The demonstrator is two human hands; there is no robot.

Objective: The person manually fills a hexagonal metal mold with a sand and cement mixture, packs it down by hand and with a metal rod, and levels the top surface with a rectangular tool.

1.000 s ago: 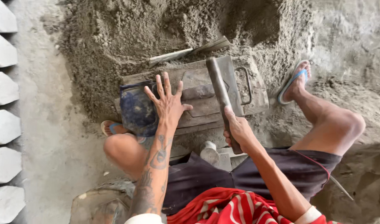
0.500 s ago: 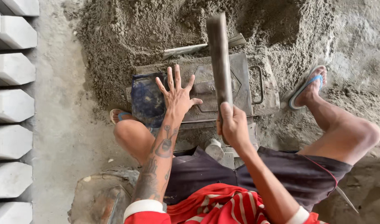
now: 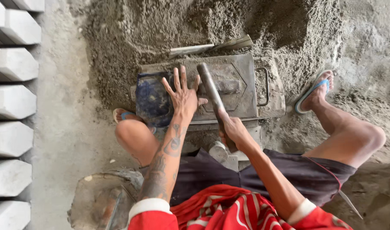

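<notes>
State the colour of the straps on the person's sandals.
Blue. The sandal straps show best in the head view, clearest on the foot at the right of the picture.

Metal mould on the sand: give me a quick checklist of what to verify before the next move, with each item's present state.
1. Left hand flat on the metal mould, fingers spread: ok.
2. Right hand has a closed grip on the bar: ok.
3. Bar lying on the mould top: ok.
4. Left fingers apart from the bar: not ok, they lie right beside it.
5. Mould sitting level in the sand: cannot tell.
6. Feet off the mould: ok.
</notes>
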